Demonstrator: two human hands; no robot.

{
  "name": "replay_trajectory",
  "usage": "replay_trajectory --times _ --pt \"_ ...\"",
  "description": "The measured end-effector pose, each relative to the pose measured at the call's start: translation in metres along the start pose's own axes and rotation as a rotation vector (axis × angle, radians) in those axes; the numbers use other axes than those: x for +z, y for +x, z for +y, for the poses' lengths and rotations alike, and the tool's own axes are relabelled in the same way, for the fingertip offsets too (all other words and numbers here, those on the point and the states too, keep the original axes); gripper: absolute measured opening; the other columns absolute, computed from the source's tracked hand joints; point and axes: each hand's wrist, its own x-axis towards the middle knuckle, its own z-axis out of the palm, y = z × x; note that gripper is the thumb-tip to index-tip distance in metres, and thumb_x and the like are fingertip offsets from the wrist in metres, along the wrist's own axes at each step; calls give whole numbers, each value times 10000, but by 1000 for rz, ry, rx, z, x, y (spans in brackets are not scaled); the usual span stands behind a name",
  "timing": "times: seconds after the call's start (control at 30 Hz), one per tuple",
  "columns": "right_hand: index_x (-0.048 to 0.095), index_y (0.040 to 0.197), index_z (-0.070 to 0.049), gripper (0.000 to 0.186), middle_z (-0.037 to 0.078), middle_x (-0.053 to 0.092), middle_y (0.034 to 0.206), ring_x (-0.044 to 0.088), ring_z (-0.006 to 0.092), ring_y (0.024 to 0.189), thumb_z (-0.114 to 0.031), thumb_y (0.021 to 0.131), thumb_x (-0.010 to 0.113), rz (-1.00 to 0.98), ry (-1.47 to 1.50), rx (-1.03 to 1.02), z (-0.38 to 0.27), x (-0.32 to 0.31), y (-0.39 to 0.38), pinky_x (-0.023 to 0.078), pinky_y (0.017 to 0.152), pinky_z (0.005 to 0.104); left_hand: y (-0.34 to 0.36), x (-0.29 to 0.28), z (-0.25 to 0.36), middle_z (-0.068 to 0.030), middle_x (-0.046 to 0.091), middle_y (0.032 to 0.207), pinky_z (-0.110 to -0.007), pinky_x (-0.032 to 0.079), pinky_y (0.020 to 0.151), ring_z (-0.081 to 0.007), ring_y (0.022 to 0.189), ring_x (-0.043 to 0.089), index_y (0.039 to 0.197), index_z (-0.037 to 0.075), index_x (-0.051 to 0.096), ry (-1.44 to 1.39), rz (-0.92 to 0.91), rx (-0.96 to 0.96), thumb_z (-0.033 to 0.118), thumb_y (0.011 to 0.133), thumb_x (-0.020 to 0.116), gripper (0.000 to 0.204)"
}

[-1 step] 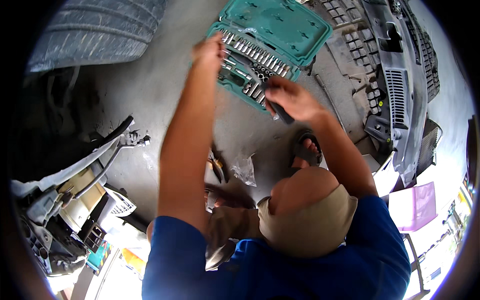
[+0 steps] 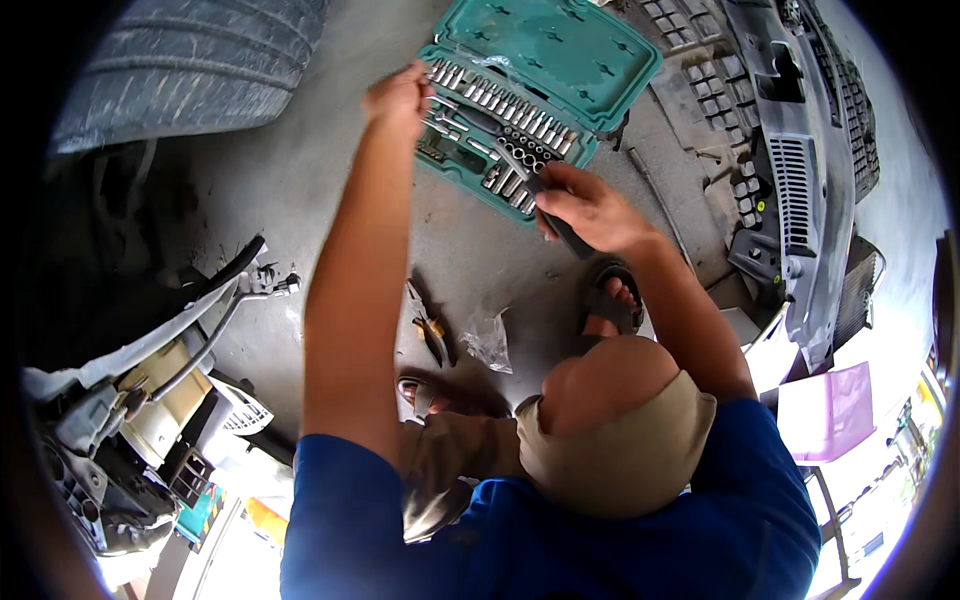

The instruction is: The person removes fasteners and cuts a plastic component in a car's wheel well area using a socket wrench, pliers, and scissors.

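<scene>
A green socket-set case (image 2: 545,45) lies unfolded on the floor ahead of me, its lid at the far side. Rows of silver sockets (image 2: 520,110) fill the tray, and a black-handled tool (image 2: 472,118) rests among them. My right hand (image 2: 590,208) is closed round the black grip of a ratchet (image 2: 567,232), whose metal end points up-left over the tray. At the case's left edge, my left hand (image 2: 397,95) has its fingers drawn together; whatever they hold or touch is hidden.
Pliers (image 2: 430,330) and a clear plastic bag (image 2: 488,342) lie on the floor near my feet. A large tyre (image 2: 190,70) stands at the far left. Car trim panels (image 2: 795,190) and a long metal bar (image 2: 660,205) lie to the right; removed car parts sit at the left.
My left hand has shifted left, from over the tray's corner to its outer edge. My right hand, with the ratchet, has moved slightly right and nearer. The pliers show more fully.
</scene>
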Motion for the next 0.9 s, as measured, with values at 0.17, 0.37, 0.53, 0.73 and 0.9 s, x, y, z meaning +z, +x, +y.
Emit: replay_trajectory --times 0.17,0.37,0.53,0.73,0.9 --pt "571 1026 -20 264 64 610 766 583 139 672 -263 923 571 246 123 60 23 -13 -4 470 641 283 -15 27 13 -82 732 888 -349 525 724 -220 833 691 980 84 734 1175 42 560 375 809 749 339" --pt "557 941 -21 264 40 614 771 574 127 709 -282 916 585 210 -84 -72 -3 -17 18 463 643 292 -17 39 6 -81 728 913 -370 519 767 -255 850 682 941 114 736 1277 -1 491 430 779 755 355" --pt "568 973 -15 224 40 614 775 578 128 712 -235 935 572 269 -21 -86 10 -20 21 457 638 288 0 -8 12 -103 729 918 -340 511 755 -256 824 679 991 50 717 1097 33 575 294 858 709 278" --pt "539 1133 18 344 49 589 833 557 115 677 -245 925 615 432 180 -7 29 -23 29 470 608 275 -12 -52 2 -81 662 1066 -340 515 798 -249 869 667 1140 128 676 1327 -112 868 219 896 658 261" --pt "543 1133 17 346 33 590 822 558 109 672 -238 914 626 502 132 34 29 -21 41 477 603 276 -32 -2 -10 -69 597 1199 -381 508 879 -268 1037 615 1229 179 625 1308 -216 1008 217 923 599 310"
